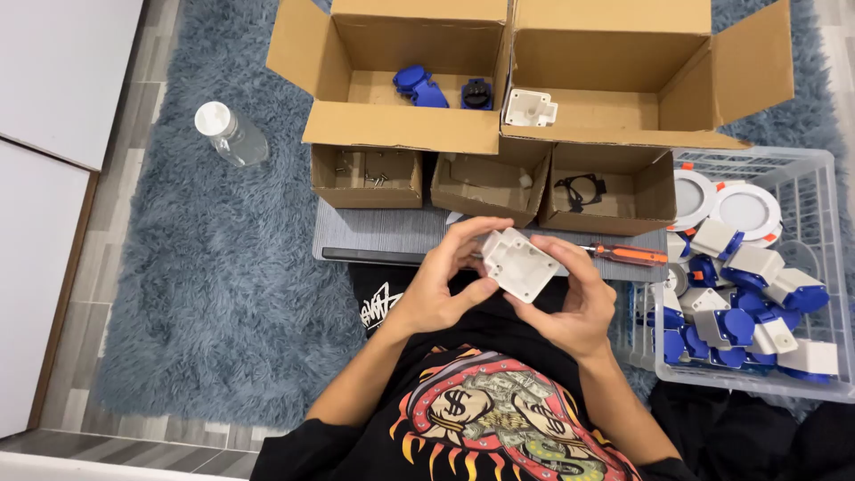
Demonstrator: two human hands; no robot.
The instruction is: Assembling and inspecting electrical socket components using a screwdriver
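Both my hands hold one white plastic housing (518,264), a squarish hollow box, just above my lap. My left hand (443,285) grips its left side, with fingers curled over the top edge. On the right, my right hand (577,298) supports it from below with the thumb on its lower corner. An orange-handled screwdriver (629,256) lies on the grey board (383,233) just behind my right hand.
Two large open cardboard boxes sit ahead: the left one (405,125) holds blue parts (419,87), the right one a white housing (529,108). Three small boxes hold screws (363,175), a black ring (581,190). A white basket (833,267) of white-and-blue sockets stands right; a water bottle (231,134) left.
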